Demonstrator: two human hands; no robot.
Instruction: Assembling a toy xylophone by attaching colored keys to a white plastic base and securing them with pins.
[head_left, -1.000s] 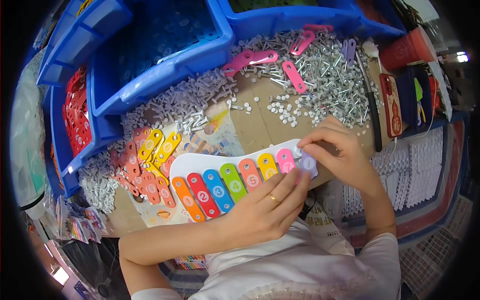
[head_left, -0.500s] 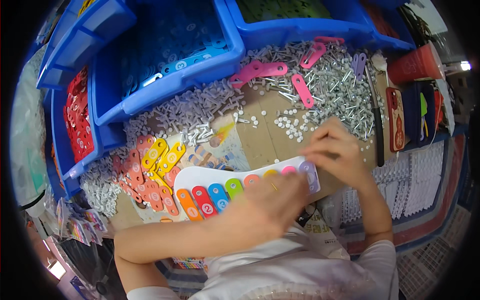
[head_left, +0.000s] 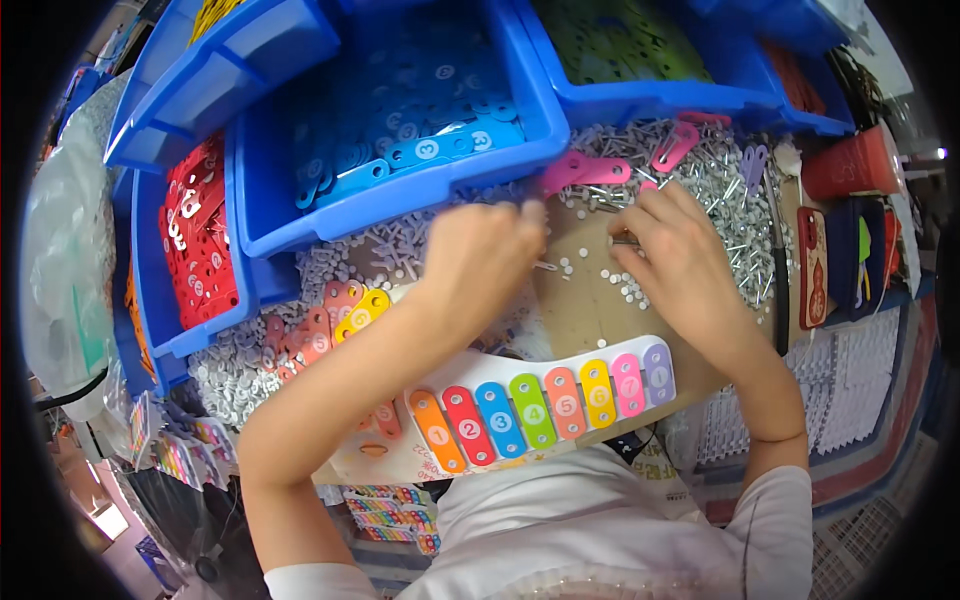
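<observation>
Both hands off the toy xylophone (head_left: pixel 540 405) since a second ago and up at the parts piles now. Left hand (head_left: pixel 480 255) reaching forward over the heap of small white pieces (head_left: pixel 385 255), fingers curled and pinched narrow, a thin metal pin seemingly at the fingertips near the blue bin's front edge. Right hand (head_left: pixel 670 250) down on the cardboard beside the silver screw pile (head_left: pixel 725 195), fingers bunched close on something small; exactly what, cannot tell. Xylophone lying flat, near the body, its seven coloured bars in a row, untouched by either hand.

Best way through this bit, as a judgement: pick one fastener at a time, pinch at the tips, lift clear without raking the heap across the cardboard sheet (head_left: pixel 590 310).

Around the bench: blue bin of light blue bars (head_left: pixel 400 140) straight ahead, red bars (head_left: pixel 195 245) in the bin at left, loose pink bars (head_left: pixel 590 172) on the screws, orange and yellow bars (head_left: pixel 340 315) stacked left of the forearm. Crowded workbench, bins tight together, mesh trays at right.
</observation>
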